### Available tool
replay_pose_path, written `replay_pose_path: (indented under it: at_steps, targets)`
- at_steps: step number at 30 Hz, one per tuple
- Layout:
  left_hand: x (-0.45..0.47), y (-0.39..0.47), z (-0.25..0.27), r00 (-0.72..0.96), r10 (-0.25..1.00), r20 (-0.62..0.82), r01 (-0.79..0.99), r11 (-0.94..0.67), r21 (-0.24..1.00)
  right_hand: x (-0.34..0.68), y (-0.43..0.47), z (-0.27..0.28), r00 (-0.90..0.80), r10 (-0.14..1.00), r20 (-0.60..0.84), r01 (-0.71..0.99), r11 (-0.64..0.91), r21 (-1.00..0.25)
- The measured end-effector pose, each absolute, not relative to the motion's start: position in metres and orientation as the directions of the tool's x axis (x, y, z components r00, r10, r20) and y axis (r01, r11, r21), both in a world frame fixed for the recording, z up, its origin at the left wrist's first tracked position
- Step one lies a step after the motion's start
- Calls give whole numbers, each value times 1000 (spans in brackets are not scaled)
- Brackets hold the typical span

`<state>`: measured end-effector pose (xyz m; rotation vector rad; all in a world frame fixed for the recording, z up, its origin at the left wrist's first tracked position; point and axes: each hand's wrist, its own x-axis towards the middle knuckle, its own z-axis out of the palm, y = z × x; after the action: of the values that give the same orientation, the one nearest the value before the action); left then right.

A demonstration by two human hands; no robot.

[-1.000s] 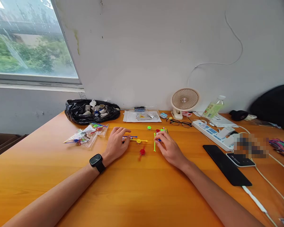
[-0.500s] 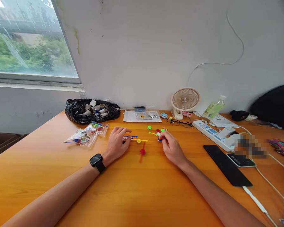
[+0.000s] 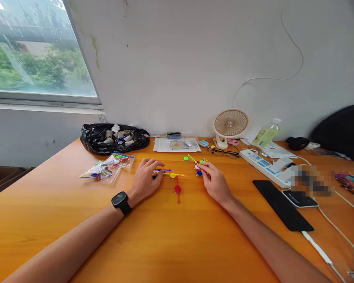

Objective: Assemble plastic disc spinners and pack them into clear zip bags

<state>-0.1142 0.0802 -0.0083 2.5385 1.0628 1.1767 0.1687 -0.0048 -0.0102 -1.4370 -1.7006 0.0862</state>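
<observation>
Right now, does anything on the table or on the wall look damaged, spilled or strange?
Yes, a yellowish streak runs down the white wall near the window, like a stain. On the table, the red pointer piece has blurred arms, so it may be turning. I see no spill.

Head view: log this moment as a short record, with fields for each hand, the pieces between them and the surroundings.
Left hand: beside the blue arrow; whether it grips anything is hidden
Right hand: green arrow at its fingertips
Left wrist: black watch
Between hands: yellow piece; red piece, its arms blurred, nearer the wearer
Left side: clear packets of coloured parts
Back of table: black bag; fan
Right side: power strip; black slab
Surface: wooden table
</observation>
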Motion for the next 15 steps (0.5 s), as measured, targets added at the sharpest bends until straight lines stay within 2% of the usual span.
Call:
replay_pose_path:
  at_steps: [15]
  targets:
    - [-111, 75, -6, 592, 565, 574, 384, -825, 415, 169, -1, -22, -9, 838, 546, 854, 290, -431]
